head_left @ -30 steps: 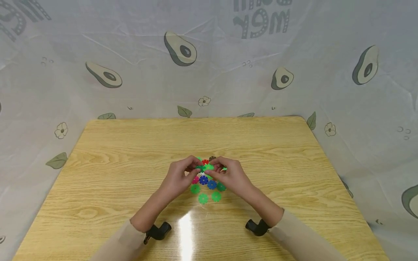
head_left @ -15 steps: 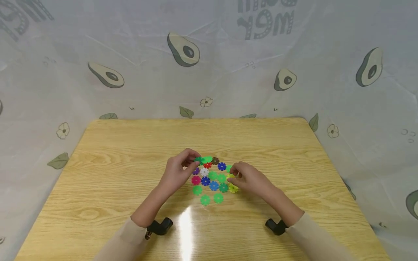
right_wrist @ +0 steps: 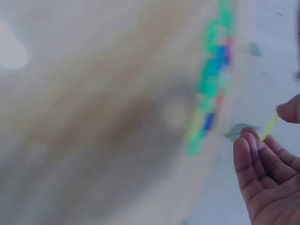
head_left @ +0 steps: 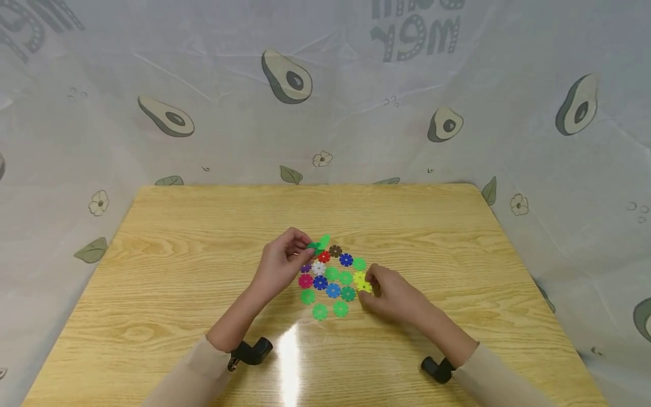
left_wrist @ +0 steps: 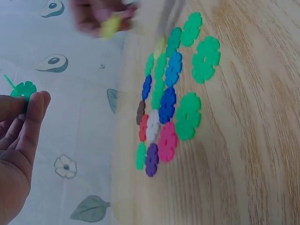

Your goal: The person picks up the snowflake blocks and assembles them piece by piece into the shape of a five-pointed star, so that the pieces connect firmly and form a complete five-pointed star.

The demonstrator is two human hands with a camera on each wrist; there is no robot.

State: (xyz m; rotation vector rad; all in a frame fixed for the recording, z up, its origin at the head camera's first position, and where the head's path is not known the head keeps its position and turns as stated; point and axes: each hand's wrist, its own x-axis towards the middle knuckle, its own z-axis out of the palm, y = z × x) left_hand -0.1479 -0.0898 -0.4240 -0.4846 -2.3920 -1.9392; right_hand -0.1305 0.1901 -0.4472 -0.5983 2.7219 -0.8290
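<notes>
My left hand (head_left: 285,261) pinches a dark green notched plastic disc (head_left: 313,247) above the far left of a cluster of such discs. Joined to it at an angle is a light green disc (head_left: 324,242); in the left wrist view this light green disc (left_wrist: 10,82) shows as a thin edge. To the right of the cluster, my right hand (head_left: 394,291) pinches a yellow disc (head_left: 364,287). Seen edge-on in the right wrist view, that yellow disc (right_wrist: 269,126) sits between thumb and fingertips. Another yellow disc (head_left: 358,276) lies just beyond it on the table.
Several flat discs lie close together on the wooden table (head_left: 203,226), among them a white disc (head_left: 318,268), a pink disc (head_left: 305,281) and a brown disc (head_left: 335,251). A printed cloth (head_left: 229,113) hangs behind the table. Black wrist mounts (head_left: 252,351) sit under both forearms.
My right hand has left the joined green discs, moved right and toward me, and picked up a yellow disc. My left hand keeps the green pair, now tilted differently and slightly farther away.
</notes>
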